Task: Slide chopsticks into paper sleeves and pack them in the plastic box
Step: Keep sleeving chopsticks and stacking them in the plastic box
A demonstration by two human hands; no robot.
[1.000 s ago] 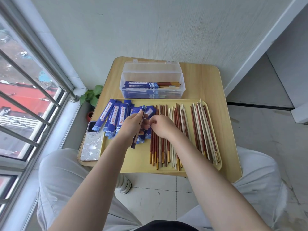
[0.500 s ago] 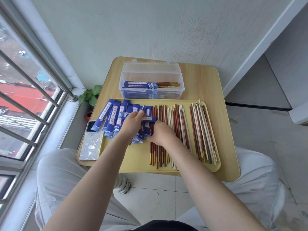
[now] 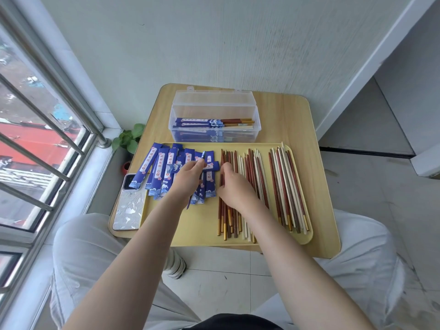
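Fingers of the left hand (image 3: 188, 177) grip a blue sleeve (image 3: 202, 160); the right hand (image 3: 234, 186) rests relaxed on loose chopsticks (image 3: 240, 172).

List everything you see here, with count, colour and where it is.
table: one, light wood, against the wall
box: one, clear plastic, lid open, back of table
sleeved chopsticks: several, blue sleeves, inside the box
tray: one, yellow, front of table
sleeves: a pile, blue, left part of tray
chopsticks: many, red-brown and cream, right part of tray
phone: one, silver patterned case, left of tray
plant: one, green, on the floor by the window
left hand: pinching a sleeve above the pile
right hand: on the chopsticks, grip unclear
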